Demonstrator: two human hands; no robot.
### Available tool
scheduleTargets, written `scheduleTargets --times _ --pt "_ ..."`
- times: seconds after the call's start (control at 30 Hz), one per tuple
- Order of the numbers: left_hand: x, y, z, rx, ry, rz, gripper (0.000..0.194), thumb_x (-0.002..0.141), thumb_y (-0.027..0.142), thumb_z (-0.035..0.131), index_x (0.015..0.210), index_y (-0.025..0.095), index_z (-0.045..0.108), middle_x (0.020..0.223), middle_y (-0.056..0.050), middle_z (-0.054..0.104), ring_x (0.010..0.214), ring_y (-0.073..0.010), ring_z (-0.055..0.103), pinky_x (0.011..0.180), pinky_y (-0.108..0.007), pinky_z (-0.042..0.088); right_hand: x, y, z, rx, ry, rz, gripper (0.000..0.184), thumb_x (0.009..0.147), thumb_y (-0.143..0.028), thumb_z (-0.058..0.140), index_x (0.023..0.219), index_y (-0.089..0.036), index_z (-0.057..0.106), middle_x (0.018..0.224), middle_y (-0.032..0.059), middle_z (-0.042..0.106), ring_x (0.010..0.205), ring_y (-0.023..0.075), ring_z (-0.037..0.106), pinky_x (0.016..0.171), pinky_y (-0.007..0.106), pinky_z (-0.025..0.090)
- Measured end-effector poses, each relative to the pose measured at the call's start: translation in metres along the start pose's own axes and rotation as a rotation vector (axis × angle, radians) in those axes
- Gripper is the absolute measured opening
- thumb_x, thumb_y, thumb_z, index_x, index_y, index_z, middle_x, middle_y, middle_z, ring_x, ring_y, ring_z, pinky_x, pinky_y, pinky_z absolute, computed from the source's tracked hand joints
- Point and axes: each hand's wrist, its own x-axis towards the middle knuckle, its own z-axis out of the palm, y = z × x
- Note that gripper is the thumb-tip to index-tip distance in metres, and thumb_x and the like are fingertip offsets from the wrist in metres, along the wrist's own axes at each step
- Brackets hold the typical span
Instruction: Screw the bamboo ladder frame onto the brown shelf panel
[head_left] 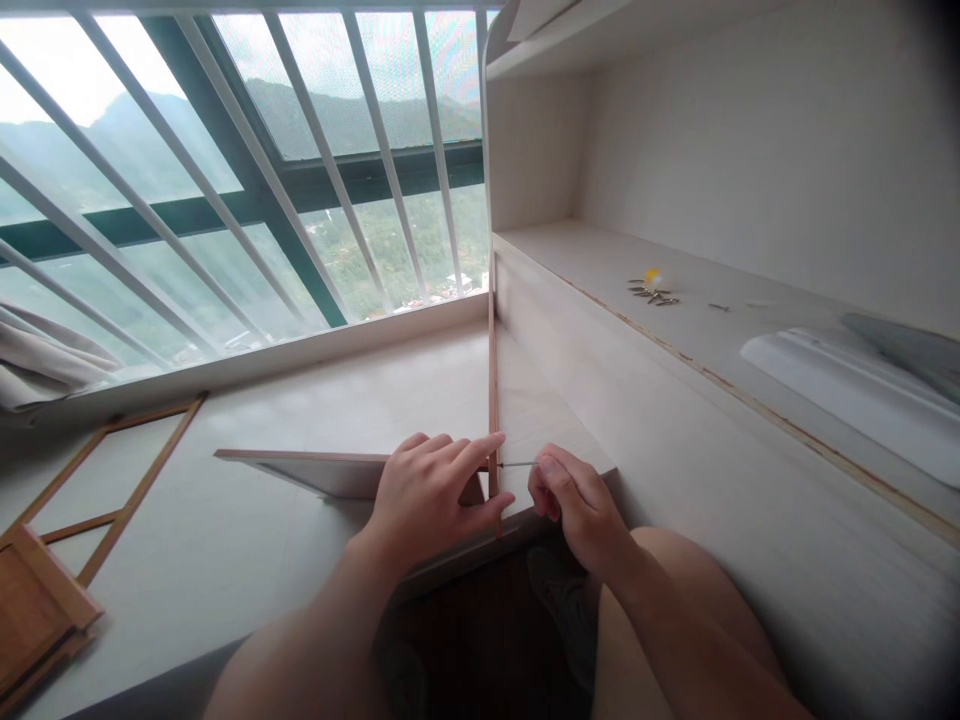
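"So, the right hand (574, 492) is closed, thumb against curled fingers, clamped on a thin metal rod (519, 464)! And where's that rod pointing?"

"Out of the grip to its left, tip right at the brown strip (493, 380), by a small dark spot. The strip runs away from there, toward the barred window (315, 200)."

"And the left hand (431, 490)?"

"Just across from the grip, on the far side of the rod! Thumb and forefinger are apart, reaching over the strip, one above the rod's tip, one below. The palm covers the near end of a pale panel (322, 470); whether the fingers pinch it, I can't tell, they hide it."

"Where does the panel go?"

"Leftward from that hand, standing up off the white surface (225, 540). Farther left, a wooden frame (142, 490) lies flat."

"And to the right?"

"Up and right of the grip, a shelf (697, 270)! Small metal pieces (654, 293) sit there beside something yellow (652, 276)."
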Motion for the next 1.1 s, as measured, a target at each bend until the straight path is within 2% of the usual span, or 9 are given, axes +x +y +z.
scheduleTargets --times 0.1,0.33,0.47,0.6,0.73,0.83,0.93,1.0,1.1 --pt "0.0 0.001 0.0 -0.003 0.0 -0.003 0.049 0.093 0.057 0.057 0.129 0.024 0.058 0.087 0.001 0.073 0.075 -0.0188 0.064 0.071 -0.037 0.037 0.002 0.001 -0.003 -0.007 0.027 -0.061 0.043 0.105 -0.044 0.039 0.071 -0.018 0.048 0.064 -0.0009 0.047 0.06 0.011 0.045 0.061 0.026 0.037" --pt "0.0 0.003 0.0 -0.009 0.02 -0.009 0.05 0.092 0.059 0.058 0.127 0.023 0.061 0.084 0.001 0.073 0.075 -0.0182 0.065 0.07 -0.036 0.037 0.007 -0.001 -0.018 -0.141 0.05 -0.292 0.02 0.1 -0.031 0.055 0.094 -0.02 0.07 0.087 0.0029 0.062 0.076 0.0132 0.058 0.07 0.027 0.046" --pt "0.0 0.004 0.001 -0.009 0.026 -0.016 0.051 0.093 0.061 0.056 0.127 0.023 0.062 0.083 0.001 0.074 0.075 -0.0177 0.066 0.07 -0.035 0.038 0.008 -0.002 -0.022 -0.26 0.115 -0.412 0.018 0.098 -0.026 0.059 0.104 -0.024 0.076 0.091 0.0045 0.064 0.084 0.0157 0.062 0.075 0.03 0.05" --pt "0.001 0.004 0.0 0.001 0.044 -0.013 0.051 0.094 0.061 0.054 0.126 0.023 0.063 0.083 0.0 0.074 0.075 -0.0179 0.066 0.07 -0.034 0.038 0.005 -0.002 -0.022 -0.324 0.194 -0.458 0.018 0.095 -0.026 0.063 0.106 -0.027 0.077 0.092 0.0049 0.067 0.084 0.0172 0.064 0.076 0.032 0.051" --pt "0.003 0.005 -0.001 -0.001 0.036 -0.014 0.05 0.094 0.06 0.052 0.126 0.023 0.064 0.085 -0.001 0.075 0.075 -0.0178 0.067 0.07 -0.034 0.038 0.004 -0.006 -0.02 -0.338 0.204 -0.372 0.017 0.094 -0.032 0.064 0.092 -0.022 0.076 0.084 0.0061 0.069 0.078 0.0184 0.063 0.074 0.034 0.05" --pt "0.003 0.005 -0.002 0.0 0.039 -0.016 0.051 0.094 0.061 0.053 0.125 0.023 0.064 0.085 -0.001 0.075 0.075 -0.0176 0.067 0.07 -0.033 0.038 0.003 -0.005 -0.018 -0.266 0.106 -0.189 0.036 0.097 -0.037 0.059 0.068 -0.018 0.067 0.063 0.003 0.059 0.06 0.0143 0.053 0.063 0.031 0.042" --pt "0.002 0.005 -0.002 0.003 0.038 -0.01 0.051 0.094 0.061 0.053 0.126 0.023 0.063 0.085 0.0 0.075 0.075 -0.0176 0.067 0.07 -0.033 0.038 0.003 -0.001 -0.014 -0.067 0.026 -0.02 0.054 0.098 -0.044 0.053 0.051 -0.017 0.052 0.05 0.0008 0.046 0.051 0.0117 0.042 0.055 0.029 0.034" --pt "0.002 0.004 -0.001 0.006 0.039 -0.009 0.051 0.094 0.061 0.054 0.126 0.023 0.064 0.084 0.0 0.074 0.075 -0.0176 0.067 0.07 -0.033 0.038 0.003 0.003 -0.012 0.024 0.017 0.023 0.055 0.098 -0.045 0.053 0.051 -0.017 0.047 0.049 0.0003 0.042 0.051 0.0114 0.04 0.054 0.029 0.032" --pt "0.002 0.004 -0.001 0.011 0.045 -0.007 0.051 0.093 0.061 0.055 0.125 0.023 0.064 0.081 0.001 0.073 0.073 -0.0174 0.066 0.07 -0.033 0.038 0.004 0.006 -0.014 0.07 0.109 -0.009 0.049 0.097 -0.045 0.053 0.057 -0.017 0.049 0.052 -0.0003 0.041 0.052 0.0113 0.038 0.053 0.028 0.029"
